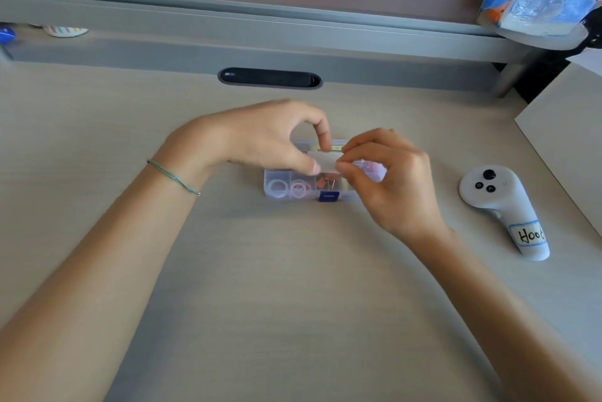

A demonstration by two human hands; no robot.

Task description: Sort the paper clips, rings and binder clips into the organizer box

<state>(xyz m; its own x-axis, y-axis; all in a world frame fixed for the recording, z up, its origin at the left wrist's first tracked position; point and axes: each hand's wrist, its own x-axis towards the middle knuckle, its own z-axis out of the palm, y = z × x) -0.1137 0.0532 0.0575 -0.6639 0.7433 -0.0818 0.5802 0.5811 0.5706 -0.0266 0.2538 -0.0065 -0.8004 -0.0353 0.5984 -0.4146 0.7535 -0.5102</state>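
Pale worktop (293, 287), controller (503, 206) labelled "Hoo…"; organizer box (277, 198) long axis left-right; my left hand (270, 138) and right hand (391, 180), each grip pinching a white slip (324, 159).

Both hands, left (270, 138) and right (391, 180), pinch a small white paper slip (325, 159) above the clear plastic organizer box (277, 195) on the pale wooden table (293, 287); pink plastic rings (298, 190) lie in its front compartments.

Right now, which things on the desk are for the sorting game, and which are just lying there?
For the job: clear plastic organizer box with blue latch; pink plastic rings; pink binder clip; small white card pinched by both hands.

Just lying about: white game controller; white board; black oval desk grommet.
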